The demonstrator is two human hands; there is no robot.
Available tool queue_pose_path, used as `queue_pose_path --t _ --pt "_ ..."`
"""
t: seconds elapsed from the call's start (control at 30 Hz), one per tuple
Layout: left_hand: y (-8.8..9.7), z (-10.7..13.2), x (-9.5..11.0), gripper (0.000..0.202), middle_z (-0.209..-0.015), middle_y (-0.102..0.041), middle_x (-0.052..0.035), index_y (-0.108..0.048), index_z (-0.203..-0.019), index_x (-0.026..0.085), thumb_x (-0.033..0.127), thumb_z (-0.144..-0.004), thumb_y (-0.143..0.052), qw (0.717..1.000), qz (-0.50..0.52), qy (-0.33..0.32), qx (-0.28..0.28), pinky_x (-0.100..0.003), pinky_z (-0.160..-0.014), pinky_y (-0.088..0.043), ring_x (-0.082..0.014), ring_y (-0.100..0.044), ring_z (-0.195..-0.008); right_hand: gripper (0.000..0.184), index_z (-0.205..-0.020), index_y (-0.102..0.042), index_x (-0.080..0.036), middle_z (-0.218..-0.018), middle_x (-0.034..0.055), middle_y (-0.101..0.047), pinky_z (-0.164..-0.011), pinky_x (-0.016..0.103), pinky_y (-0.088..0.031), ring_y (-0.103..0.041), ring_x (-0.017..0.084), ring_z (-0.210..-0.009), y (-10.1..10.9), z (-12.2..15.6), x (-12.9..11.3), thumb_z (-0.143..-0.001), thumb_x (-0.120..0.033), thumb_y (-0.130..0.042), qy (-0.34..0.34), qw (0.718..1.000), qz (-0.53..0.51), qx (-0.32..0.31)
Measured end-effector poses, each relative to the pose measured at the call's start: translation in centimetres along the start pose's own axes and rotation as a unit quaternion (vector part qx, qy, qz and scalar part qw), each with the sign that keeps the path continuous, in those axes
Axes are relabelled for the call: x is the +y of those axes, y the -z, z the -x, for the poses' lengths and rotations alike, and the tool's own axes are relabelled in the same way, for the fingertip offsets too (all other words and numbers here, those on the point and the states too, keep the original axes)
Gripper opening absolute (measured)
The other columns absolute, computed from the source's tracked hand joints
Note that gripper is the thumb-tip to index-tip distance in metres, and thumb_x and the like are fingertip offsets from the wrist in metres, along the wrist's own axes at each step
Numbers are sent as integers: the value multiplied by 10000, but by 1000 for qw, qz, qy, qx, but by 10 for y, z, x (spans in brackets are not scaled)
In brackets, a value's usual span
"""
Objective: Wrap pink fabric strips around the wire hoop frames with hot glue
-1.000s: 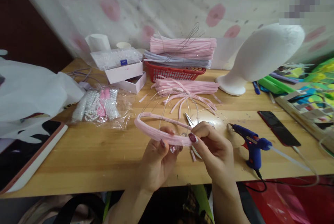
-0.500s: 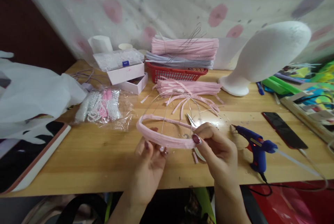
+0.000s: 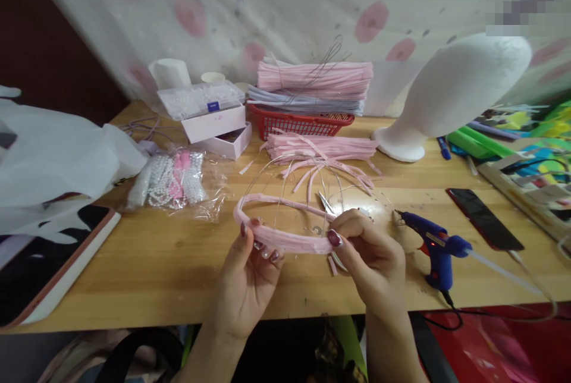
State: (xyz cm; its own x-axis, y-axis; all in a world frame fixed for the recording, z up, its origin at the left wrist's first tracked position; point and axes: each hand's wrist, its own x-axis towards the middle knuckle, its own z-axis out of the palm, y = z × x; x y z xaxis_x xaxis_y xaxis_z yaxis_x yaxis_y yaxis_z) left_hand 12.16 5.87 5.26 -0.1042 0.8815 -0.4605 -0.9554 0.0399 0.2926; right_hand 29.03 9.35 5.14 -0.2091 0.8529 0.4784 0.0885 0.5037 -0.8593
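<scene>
Between my hands a ring-shaped wire frame (image 3: 289,238) is held above the table, its band wrapped in pale pink fuzzy strip, with bare thin wires arching over the top. My left hand (image 3: 250,276) grips the band's front left, thumb outside and fingers beneath. At the front right, my right hand (image 3: 372,255) pinches the band between thumb and fingers. Scissors (image 3: 326,203) lie on the table behind the ring, partly hidden by my right hand. Beyond them is a bundle of pink pipe cleaners (image 3: 330,148), some of them spread loose.
A blue glue gun (image 3: 439,246) with a red light rests at right, beside a phone (image 3: 484,219). Behind stand a white foam head (image 3: 464,91) and a red basket (image 3: 303,126). Bagged pearl beads (image 3: 178,181), boxes (image 3: 216,124) and a tablet-like device (image 3: 57,264) are at left.
My left hand has risen slightly to the left, and its thumb has closed onto the band. My right hand keeps its pinch in nearly the same place.
</scene>
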Motion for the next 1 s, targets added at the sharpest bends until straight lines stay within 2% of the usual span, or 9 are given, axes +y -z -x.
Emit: queue_pose_path --t 0.17,0.3,0.37,0.53,0.67,0.87,1.0 --pt "1 9 -8 364 -665 -690 26 -809 -839 168 263 -545 -1001 998 -45 -5 -48 -153 -583 -560 -50 -600 -557 213 -774 -573 -211 -730 -26 -528 -633 276 -398 -511 124 -713 -4 1 -1 -972 -138 -606 1 1000 4 1" --pt "-3 16 -16 375 -631 -598 39 -804 -929 149 284 -620 -970 995 -65 36 -65 -139 -514 -486 -42 -534 -539 196 -790 -576 -210 -739 -24 -527 -629 287 -395 -516 127 -708 -8 2 -1 -955 -114 -618 6 1000 17 0" --pt "-6 18 -20 353 -607 -566 48 -801 -883 141 307 -620 -968 995 -65 44 -54 -134 -475 -445 -30 -492 -503 192 -794 -571 -210 -751 -19 -536 -640 294 -403 -524 132 -716 -9 3 -1 -947 -105 -619 15 999 27 -6" --pt "-10 19 -28 323 -564 -552 44 -748 -692 133 298 -555 -989 996 -83 15 -4 -143 -450 -413 -34 -473 -479 190 -805 -558 -215 -755 -14 -542 -647 290 -427 -541 139 -723 -9 7 0 -955 -102 -592 26 999 42 -8" --pt "-4 13 -32 354 -547 -565 38 -752 -709 124 320 -536 -990 994 -108 -7 12 -142 -430 -412 -36 -474 -464 201 -794 -535 -218 -741 -20 -541 -634 277 -434 -541 133 -695 -9 8 5 -963 -121 -583 29 998 56 -5" --pt "6 7 -33 333 -526 -583 31 -756 -719 121 315 -565 -978 991 -129 -31 0 -151 -443 -450 -52 -510 -462 212 -775 -529 -219 -722 -22 -549 -621 272 -437 -556 134 -675 -12 10 8 -966 -146 -582 47 996 73 8" --pt "4 7 -31 390 -522 -601 34 -762 -718 133 367 -516 -1000 992 -127 -21 3 -146 -445 -471 -45 -522 -449 204 -773 -545 -217 -726 -11 -564 -620 280 -445 -565 144 -681 -12 10 10 -963 -155 -589 38 997 70 11"
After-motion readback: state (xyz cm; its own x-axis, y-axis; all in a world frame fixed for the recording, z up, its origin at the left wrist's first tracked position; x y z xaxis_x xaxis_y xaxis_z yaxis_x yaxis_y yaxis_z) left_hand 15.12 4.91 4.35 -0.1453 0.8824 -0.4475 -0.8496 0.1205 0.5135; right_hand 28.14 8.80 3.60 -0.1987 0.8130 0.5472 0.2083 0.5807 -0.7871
